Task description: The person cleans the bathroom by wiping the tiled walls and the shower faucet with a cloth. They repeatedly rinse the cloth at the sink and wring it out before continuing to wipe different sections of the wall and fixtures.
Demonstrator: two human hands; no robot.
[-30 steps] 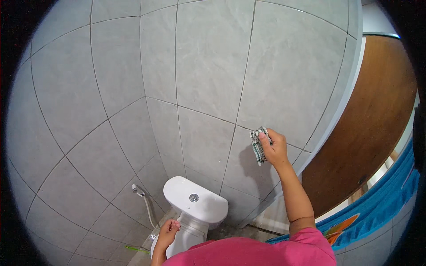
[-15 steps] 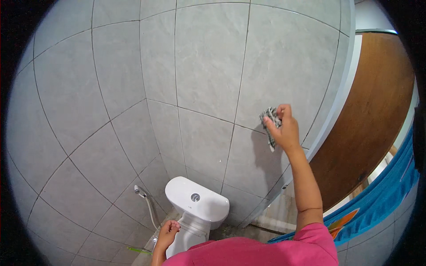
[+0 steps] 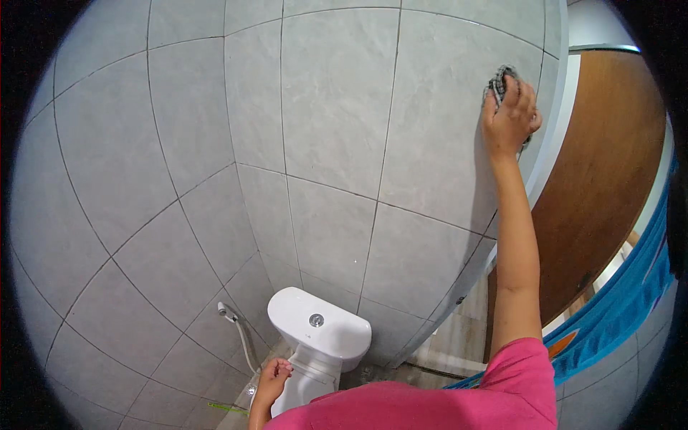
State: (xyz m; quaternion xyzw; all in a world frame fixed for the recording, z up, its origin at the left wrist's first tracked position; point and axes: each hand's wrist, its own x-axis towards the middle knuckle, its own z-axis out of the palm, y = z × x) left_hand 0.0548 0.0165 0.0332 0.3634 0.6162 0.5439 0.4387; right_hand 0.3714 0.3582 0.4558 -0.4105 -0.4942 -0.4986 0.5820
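Note:
High on the grey tiled wall (image 3: 326, 93), close to the door frame, my right hand (image 3: 510, 122) grips a crumpled grey-and-black patterned cloth (image 3: 500, 80). The cloth is bunched under my fingers against the tiles, and a bit of it sticks out by the wrist side. Low down, my left hand (image 3: 274, 378) hangs beside the white toilet (image 3: 308, 380), its fingers curled in with nothing visible in them. Just beyond that hand is the toilet's cistern (image 3: 337, 333), with a round flush button (image 3: 316, 320) on its lid.
A hand-held spray (image 3: 226, 311) with a white hose hangs on the left wall. To the right stand a white door frame (image 3: 562, 136) and a brown wooden door (image 3: 609, 165). A blue towel-like cloth (image 3: 609, 337) hangs at lower right. Something thin and green (image 3: 226, 407) lies near the floor.
My right hand has moved up and to the right along the wall with the cloth, and the arm is stretched further. My left hand has barely moved.

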